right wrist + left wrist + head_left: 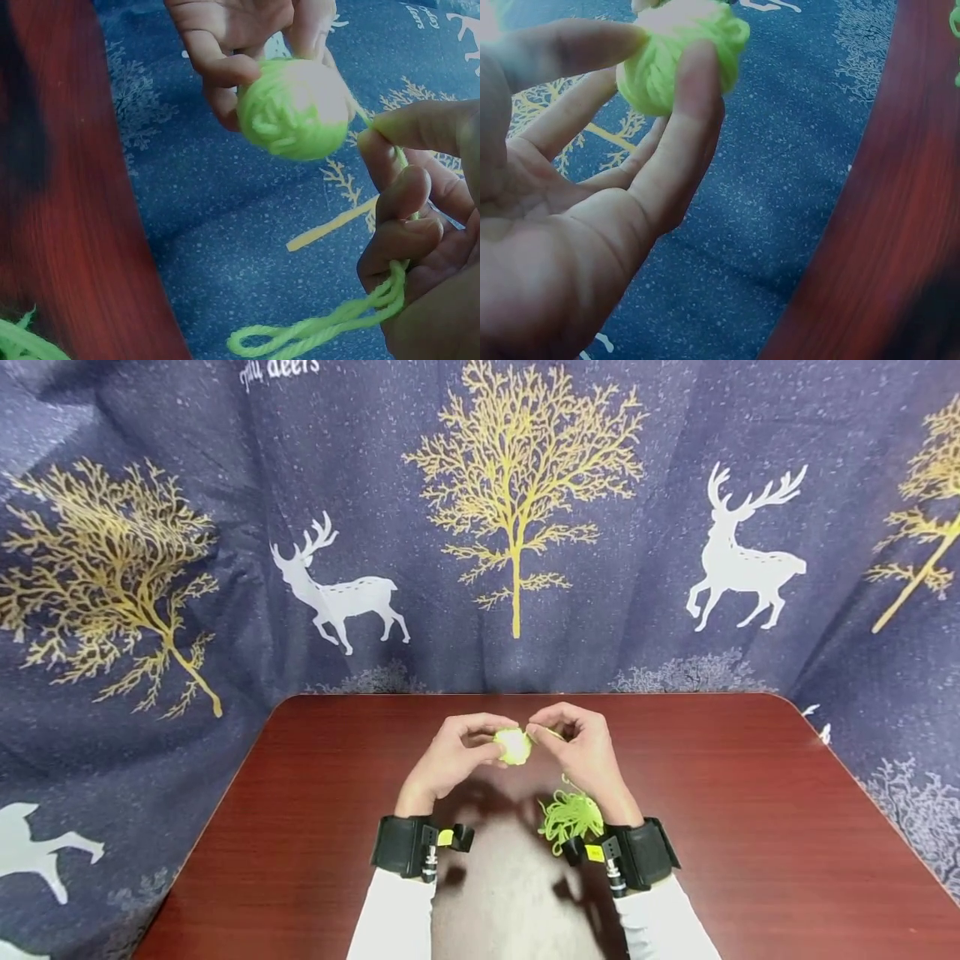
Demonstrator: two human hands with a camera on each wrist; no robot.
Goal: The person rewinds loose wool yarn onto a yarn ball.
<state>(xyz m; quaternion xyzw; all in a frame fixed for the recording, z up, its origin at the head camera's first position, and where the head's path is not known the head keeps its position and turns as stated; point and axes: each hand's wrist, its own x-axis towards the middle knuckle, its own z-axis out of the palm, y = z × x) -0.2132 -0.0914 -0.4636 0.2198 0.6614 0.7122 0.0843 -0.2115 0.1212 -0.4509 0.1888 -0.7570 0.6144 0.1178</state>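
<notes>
Between the thumb and fingers of my left hand [457,752] is a small ball of bright green yarn [292,112], held up above the table. In the left wrist view, thumb and fingertips press on opposite sides of the yarn ball [660,67]. Just to its right, my right hand [581,752] pinches a strand of yarn [360,109] that runs taut to the ball. More of the strand passes through its curled fingers, and a doubled loop [315,326] hangs below them. A loose green yarn heap [566,817] lies on the table under the right forearm, partly hidden by it.
The reddish-brown table [315,827] has rounded far corners. Behind it hangs a dark blue cloth [465,610] printed with white deer and golden trees. Black straps [401,846] with small cameras sit on both wrists.
</notes>
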